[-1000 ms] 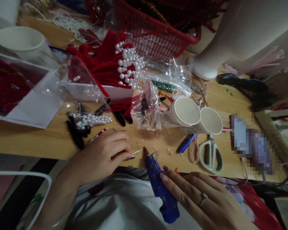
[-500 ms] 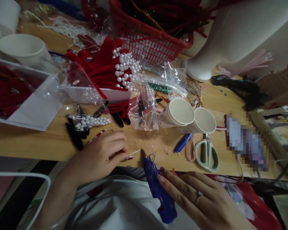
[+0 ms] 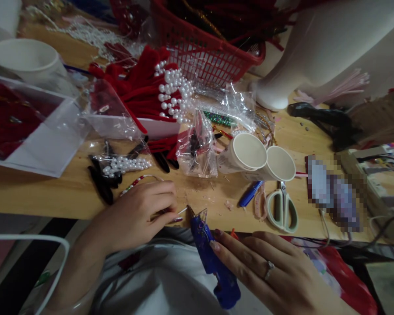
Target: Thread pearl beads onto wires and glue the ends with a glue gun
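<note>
- Left hand (image 3: 139, 214) pinches a thin wire (image 3: 183, 211) at the bench's (image 3: 52, 192) near edge.
- Right hand (image 3: 269, 273) rests loosely open on the blue glue gun (image 3: 210, 258), fingertips touching; its handle is partly hidden.
- Scissors (image 3: 282, 210) lie right, beside two paper cups (image 3: 262, 159).

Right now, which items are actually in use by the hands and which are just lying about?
In use:
- left hand, pinching a thin wire piece at the table edge
- right hand, fingers on the blue glue gun, whose nozzle points at that piece

Lying about:
- scissors
- two paper cups
- blue pen
- pearl strand bag
- red basket
- white bowl
</note>
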A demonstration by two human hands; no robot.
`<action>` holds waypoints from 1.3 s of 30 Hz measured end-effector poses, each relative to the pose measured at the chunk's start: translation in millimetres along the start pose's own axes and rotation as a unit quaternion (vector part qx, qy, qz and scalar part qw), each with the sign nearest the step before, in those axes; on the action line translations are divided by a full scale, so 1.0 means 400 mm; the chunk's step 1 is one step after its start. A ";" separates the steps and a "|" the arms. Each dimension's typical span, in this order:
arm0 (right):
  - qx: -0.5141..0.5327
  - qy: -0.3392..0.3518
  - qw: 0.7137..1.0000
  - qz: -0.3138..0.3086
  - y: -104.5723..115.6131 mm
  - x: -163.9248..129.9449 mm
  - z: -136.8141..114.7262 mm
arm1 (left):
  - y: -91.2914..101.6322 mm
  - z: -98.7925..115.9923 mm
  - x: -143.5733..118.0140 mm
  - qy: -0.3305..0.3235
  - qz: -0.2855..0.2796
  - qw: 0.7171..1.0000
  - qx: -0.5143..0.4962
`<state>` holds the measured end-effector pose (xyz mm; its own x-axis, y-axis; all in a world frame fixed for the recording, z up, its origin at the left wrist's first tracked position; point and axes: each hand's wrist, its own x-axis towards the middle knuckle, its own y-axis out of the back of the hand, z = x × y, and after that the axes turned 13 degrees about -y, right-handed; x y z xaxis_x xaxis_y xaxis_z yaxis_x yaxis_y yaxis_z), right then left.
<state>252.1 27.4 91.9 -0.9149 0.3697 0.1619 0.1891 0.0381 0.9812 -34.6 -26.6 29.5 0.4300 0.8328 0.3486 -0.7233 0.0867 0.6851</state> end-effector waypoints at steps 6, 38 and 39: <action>0.000 -0.002 1.000 -0.012 0.018 0.002 0.002 | -0.003 -0.002 -0.001 0.000 -0.007 1.000 0.006; 0.025 -0.014 1.000 0.004 -0.016 -0.020 -0.003 | 0.000 0.001 0.002 -0.005 -0.005 1.000 0.008; 0.021 -0.017 1.000 -0.001 -0.011 -0.015 -0.003 | 0.000 0.001 0.002 -0.005 -0.004 1.000 0.008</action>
<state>256.4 23.8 86.6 -0.9027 0.4015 0.1549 0.2019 0.0772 0.9764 -34.1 -26.1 29.9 0.4413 0.8270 0.3483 -0.7107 0.0851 0.6983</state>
